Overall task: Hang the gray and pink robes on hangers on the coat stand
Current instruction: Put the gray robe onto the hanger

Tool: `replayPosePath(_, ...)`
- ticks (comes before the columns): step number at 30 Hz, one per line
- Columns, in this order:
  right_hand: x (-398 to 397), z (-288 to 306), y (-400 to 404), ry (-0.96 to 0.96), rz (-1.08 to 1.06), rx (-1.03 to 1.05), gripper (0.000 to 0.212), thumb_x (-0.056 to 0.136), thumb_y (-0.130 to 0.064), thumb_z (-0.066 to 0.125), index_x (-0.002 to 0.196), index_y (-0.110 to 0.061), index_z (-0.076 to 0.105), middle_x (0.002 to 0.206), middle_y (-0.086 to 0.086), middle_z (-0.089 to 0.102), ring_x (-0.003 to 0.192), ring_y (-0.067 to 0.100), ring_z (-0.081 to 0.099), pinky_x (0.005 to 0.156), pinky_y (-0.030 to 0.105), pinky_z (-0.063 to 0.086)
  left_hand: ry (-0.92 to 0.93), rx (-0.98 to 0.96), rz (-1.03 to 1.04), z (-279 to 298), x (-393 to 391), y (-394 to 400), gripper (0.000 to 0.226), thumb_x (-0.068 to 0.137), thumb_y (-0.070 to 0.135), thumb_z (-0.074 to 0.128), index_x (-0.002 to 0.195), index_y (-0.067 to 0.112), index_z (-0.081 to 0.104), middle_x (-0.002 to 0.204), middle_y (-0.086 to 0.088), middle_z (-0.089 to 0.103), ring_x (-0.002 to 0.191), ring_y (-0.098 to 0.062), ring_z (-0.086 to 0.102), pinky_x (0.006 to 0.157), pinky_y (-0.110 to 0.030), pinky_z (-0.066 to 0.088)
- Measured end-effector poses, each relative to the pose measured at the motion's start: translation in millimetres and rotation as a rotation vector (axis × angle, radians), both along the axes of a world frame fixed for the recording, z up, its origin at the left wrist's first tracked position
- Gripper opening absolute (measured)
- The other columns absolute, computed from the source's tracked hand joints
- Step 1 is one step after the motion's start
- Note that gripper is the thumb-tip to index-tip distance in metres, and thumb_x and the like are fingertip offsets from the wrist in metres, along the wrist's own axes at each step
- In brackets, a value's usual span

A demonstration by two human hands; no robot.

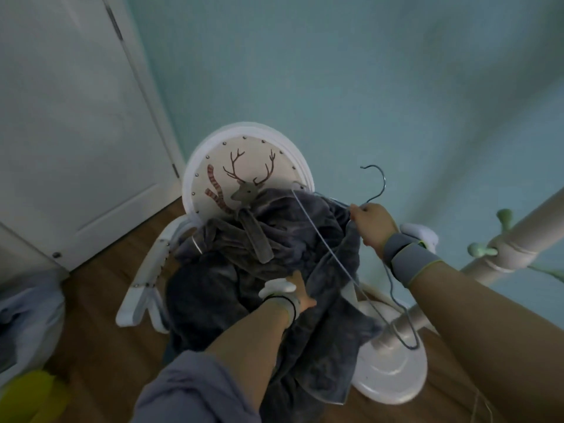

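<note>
The gray robe lies heaped on a white chair whose round back carries a deer picture. My right hand grips a blue wire hanger at its neck, together with the robe's edge; the hook points up. The hanger's long wire runs down across the robe toward the stand's base. My left hand is pushed into the robe's folds, fingers mostly hidden by the cloth. The white coat stand with pale green pegs rises at the right. No pink robe is in view.
The stand's round white base sits on the wooden floor right of the chair. A white door fills the left. Pale cloth and something yellow lie at the lower left. A teal wall is behind.
</note>
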State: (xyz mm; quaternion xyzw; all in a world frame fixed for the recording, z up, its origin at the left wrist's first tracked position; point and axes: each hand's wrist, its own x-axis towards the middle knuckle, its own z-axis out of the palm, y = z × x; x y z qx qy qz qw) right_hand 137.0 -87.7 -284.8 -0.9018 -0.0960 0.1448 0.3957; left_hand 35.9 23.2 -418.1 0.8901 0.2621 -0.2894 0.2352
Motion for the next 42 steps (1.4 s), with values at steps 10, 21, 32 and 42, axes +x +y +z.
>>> replayPosePath(10, 34.3, -49.5, 4.1, 0.191, 0.019, 0.229, 0.042, 0.093, -0.018, 0.050, 0.052, -0.018, 0.043, 0.050, 0.002, 0.039, 0.046, 0.017, 0.033, 0.048, 0.024, 0.026, 0.004, -0.262, 0.195, -56.2, 36.0, -27.8, 0.063, 0.085, 0.031, 0.061, 0.139, 0.008, 0.039, 0.140, -0.010, 0.049, 0.128, -0.030, 0.048, 0.098, -0.029, 0.041)
replayPosePath(21, 9.4, 35.7, 106.5, 0.212, 0.389, 0.383, 0.072, 0.077, 0.021, 0.050, 0.139, -0.012, 0.034, 0.141, 0.014, 0.045, 0.123, 0.018, 0.047, 0.076, 0.016, 0.049, -0.548, 0.128, 0.026, 169.2, 37.9, 155.2, 0.031, 0.089, 0.008, 0.050, 0.119, 0.005, 0.060, 0.124, -0.017, 0.060, 0.116, -0.031, 0.055, 0.093, -0.033, 0.043)
replayPosePath(32, -20.6, 125.5, 167.9, 0.041, 0.045, 0.595, 0.034, 0.094, -0.016, 0.050, 0.124, -0.001, 0.051, 0.095, 0.017, 0.067, 0.026, 0.003, 0.029, 0.032, 0.012, 0.025, -0.868, 0.221, -0.179, 281.0, 0.6, 249.5, 0.017, 0.083, 0.009, 0.054, 0.091, 0.008, 0.070, 0.100, -0.018, 0.069, 0.097, -0.031, 0.063, 0.075, -0.028, 0.043)
replayPosePath(42, -50.9, 132.7, 201.5, 0.192, 0.440, 0.490, 0.067, 0.078, 0.000, 0.069, 0.134, -0.026, 0.042, 0.112, 0.000, 0.064, 0.038, 0.005, 0.032, 0.034, 0.013, 0.024, -0.929, 0.233, -0.295, 308.7, -6.9, 238.0, 0.019, 0.080, 0.006, 0.057, 0.093, 0.005, 0.070, 0.102, -0.018, 0.070, 0.098, -0.031, 0.063, 0.082, -0.032, 0.048)
